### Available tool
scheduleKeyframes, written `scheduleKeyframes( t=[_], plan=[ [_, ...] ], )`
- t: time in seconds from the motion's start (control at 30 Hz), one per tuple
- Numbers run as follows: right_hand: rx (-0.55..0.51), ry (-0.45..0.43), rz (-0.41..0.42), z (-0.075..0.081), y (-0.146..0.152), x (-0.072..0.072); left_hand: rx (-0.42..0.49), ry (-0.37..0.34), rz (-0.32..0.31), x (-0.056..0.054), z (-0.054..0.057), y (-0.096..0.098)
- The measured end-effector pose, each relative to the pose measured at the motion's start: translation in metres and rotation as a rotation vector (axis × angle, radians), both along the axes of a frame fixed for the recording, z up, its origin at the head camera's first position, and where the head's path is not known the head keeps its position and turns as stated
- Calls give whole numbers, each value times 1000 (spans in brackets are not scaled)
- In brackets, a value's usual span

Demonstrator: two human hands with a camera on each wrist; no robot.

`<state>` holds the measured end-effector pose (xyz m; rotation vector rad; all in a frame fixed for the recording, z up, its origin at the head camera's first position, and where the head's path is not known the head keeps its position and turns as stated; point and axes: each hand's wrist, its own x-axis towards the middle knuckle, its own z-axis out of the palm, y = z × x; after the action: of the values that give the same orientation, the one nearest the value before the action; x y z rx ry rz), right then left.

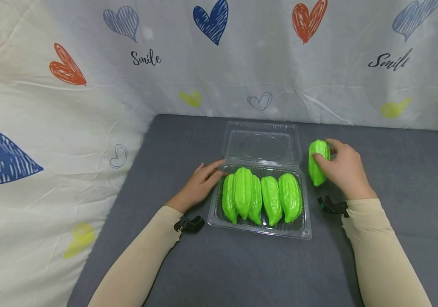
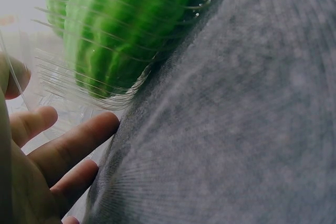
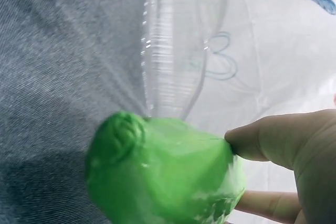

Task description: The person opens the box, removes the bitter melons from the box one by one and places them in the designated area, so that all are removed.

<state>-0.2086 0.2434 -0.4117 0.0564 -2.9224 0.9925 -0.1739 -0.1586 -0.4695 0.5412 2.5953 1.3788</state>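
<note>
My right hand (image 1: 347, 168) pinches a ridged green fruit (image 1: 318, 164), glossy like a plastic model, between thumb and fingers. This fruit stands to the right of a clear plastic clamshell box (image 1: 259, 230). In the right wrist view the rounded end of the fruit (image 3: 152, 177) faces the camera. Several similar green fruits (image 1: 243, 192) lie side by side, lengthwise, inside the box. My left hand (image 1: 200, 183) is at the box's left side, fingers extended near the hinge. The left wrist view shows the fingers (image 2: 73, 142) spread beside the ribbed clear wall; firm contact is hard to tell.
The box's lid (image 1: 261, 143) lies folded back on the grey tabletop (image 1: 242, 268), away from me. A white curtain (image 1: 234, 68) printed with hearts and "Smile" hangs behind the table and along its left side. A black wrist device (image 1: 190, 224) sits on each sleeve.
</note>
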Motion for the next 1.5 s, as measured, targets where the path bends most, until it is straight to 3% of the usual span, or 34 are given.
scheduleKeyframes(
  t=[0.3,0.73,1.5],
  plan=[
    [39,19,-65,-10,3,-3,-3,2,-1,0,0,0],
    [48,-23,-78,-21,6,-6,-11,8,1,-1,0,1],
    [61,-57,-87,-24,6,-8,-18,4,6,0,2,2]
  ],
)
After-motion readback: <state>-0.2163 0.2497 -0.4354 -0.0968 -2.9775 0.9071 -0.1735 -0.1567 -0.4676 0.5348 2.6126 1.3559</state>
